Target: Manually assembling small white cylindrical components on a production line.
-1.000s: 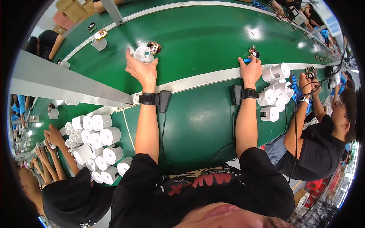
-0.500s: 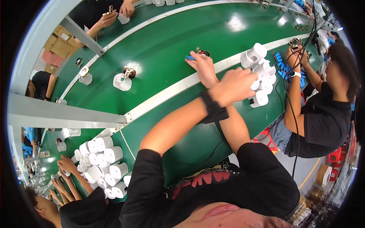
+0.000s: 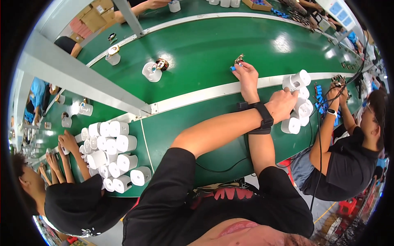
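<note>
My left arm crosses over my right forearm. At the pile of white plastic housings on the right, my left hand point(image 3: 281, 105) has its bent fingers against the lower edge of a white plastic housing point(image 3: 296, 80); part of the grip is hidden. Farther out, over the green surface, my right hand point(image 3: 248, 78) pinches a small circuit assembly point(image 3: 239, 60) with a blue cylindrical cell point(image 3: 233, 68) attached. Black bands circle both wrists. More housings point(image 3: 303, 107) stand beside and below the one at my left hand.
A white rail point(image 3: 188, 98) divides the green tables. A white housing point(image 3: 151, 73) with a circuit assembly stands beyond it. Many housings point(image 3: 117, 143) crowd the left side. A grey post point(image 3: 94, 78) slants overhead. Blue cells point(image 3: 319, 96), black cables point(image 3: 318, 164) and a co-worker point(image 3: 349, 151) are right.
My left hand has stopped its blurred motion and its fingers now meet a housing. My right hand still holds the circuit assembly. The whole view has shifted.
</note>
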{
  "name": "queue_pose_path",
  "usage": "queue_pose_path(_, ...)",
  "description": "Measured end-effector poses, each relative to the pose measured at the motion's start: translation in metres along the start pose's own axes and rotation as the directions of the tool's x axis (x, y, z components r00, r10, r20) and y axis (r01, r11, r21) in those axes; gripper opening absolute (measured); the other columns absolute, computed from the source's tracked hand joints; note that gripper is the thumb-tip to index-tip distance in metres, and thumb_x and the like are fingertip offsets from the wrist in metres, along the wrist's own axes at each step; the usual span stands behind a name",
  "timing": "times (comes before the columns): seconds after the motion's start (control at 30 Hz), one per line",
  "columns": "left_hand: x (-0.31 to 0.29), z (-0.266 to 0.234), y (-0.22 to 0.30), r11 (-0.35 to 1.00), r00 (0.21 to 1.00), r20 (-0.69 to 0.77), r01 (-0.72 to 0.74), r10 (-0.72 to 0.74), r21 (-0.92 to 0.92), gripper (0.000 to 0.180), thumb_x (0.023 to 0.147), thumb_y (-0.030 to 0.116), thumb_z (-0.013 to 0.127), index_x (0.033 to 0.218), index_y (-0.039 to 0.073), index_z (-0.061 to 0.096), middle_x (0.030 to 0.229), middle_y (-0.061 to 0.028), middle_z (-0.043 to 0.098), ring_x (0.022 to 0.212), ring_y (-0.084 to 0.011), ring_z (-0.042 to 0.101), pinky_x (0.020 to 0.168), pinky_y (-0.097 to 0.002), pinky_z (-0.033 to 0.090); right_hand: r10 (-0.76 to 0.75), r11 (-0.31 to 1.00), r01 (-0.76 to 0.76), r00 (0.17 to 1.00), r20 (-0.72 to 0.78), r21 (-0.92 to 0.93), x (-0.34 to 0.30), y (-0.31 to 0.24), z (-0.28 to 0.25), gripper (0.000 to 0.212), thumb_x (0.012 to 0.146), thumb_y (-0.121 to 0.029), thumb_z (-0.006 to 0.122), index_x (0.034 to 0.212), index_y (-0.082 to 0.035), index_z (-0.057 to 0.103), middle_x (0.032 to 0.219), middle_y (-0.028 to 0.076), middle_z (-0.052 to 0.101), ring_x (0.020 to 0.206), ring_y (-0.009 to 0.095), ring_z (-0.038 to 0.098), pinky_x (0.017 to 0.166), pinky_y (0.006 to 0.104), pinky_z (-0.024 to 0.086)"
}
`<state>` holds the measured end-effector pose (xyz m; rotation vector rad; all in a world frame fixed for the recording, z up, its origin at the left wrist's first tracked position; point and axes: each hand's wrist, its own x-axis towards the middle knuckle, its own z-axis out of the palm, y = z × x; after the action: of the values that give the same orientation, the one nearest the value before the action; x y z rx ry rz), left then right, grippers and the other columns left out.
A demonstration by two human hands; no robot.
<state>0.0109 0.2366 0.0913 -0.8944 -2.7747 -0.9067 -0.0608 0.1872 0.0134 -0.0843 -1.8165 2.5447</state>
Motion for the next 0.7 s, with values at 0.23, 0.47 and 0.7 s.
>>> queue_pose_path(0.23,-0.073,-0.104,-0.057,0.938,0.871,-0.451,0.028,-0.193,-0.346,0.064,0.063,0.006,0.071,0.124,0.0,0.053,0.114,-0.0207,0.054,0.108,-0.0336,0.059,0.085,-0.0383,0.055,-0.222,0.363,-0.467,0.797,0.561,0.806,-0.024,-0.014,-0.011,0.026,0.091,-0.003,0.063,0.112,0.007,0.053,0.116,0.018,0.059,0.112,0.027,0.06,0.098,0.0332,0.052)
queue_pose_path(0.47,-0.147,-0.08,-0.181,0.583,0.695,-0.382,0.066,-0.609,-0.81,0.065,0.065,-0.007,0.067,0.128,0.002,0.053,0.118,-0.0112,0.051,0.116,-0.0238,0.055,0.094,-0.0367,0.051,0.279,0.6,-0.4,0.916,0.287,0.693,0.0,-0.011,-0.002,0.025,0.092,0.003,0.056,0.115,0.009,0.05,0.124,0.02,0.055,0.12,0.029,0.055,0.107,0.0363,0.046)
queue_pose_path(0.7,-0.148,-0.062,-0.194,0.761,0.687,-0.496,0.129,-0.531,-0.636,0.067,0.066,-0.01,0.066,0.129,0.002,0.044,0.125,-0.0119,0.054,0.117,-0.0212,0.055,0.096,-0.032,0.046,0.36,0.495,-0.492,0.866,0.347,0.716,-0.015,-0.02,0.005,0.025,0.094,0.001,0.055,0.118,0.006,0.052,0.124,0.016,0.056,0.115,0.024,0.056,0.101,0.0315,0.048)
